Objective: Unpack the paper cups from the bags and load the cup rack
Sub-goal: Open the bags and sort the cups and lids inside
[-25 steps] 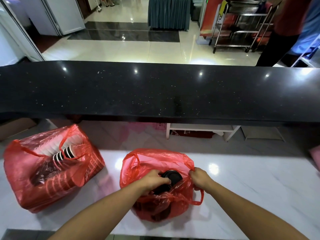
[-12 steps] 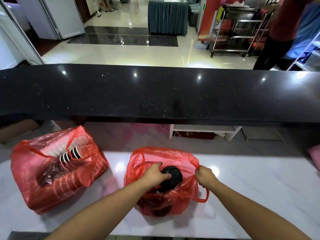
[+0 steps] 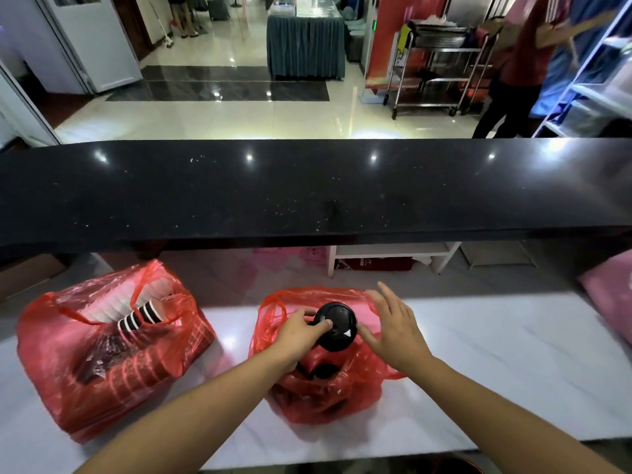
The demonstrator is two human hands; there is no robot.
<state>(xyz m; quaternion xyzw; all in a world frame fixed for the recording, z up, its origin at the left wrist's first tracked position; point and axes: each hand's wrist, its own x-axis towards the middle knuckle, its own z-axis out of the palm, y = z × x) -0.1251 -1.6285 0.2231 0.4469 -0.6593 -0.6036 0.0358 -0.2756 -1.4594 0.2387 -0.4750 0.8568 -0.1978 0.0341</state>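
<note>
Two red plastic bags sit on the white marble counter (image 3: 496,364). The small bag (image 3: 328,388) is in the middle; my left hand (image 3: 301,331) grips a stack of black lids (image 3: 337,325) and holds it partly out of the bag's mouth. My right hand (image 3: 393,328) hovers just right of the lids with its fingers spread, holding nothing. The larger bag (image 3: 102,347) lies to the left, with a stack of striped paper cups (image 3: 140,318) poking from its opening and white cups behind. No cup rack is in view.
A raised black stone ledge (image 3: 307,189) runs across behind the counter. A pink bag (image 3: 612,295) lies at the counter's right edge. Beyond the ledge are a tiled floor, a metal trolley (image 3: 437,70) and a person in red (image 3: 526,63).
My left hand has lifted the black lids higher out of the small bag. My right hand has let go of the bag's handle and opened beside the lids.
</note>
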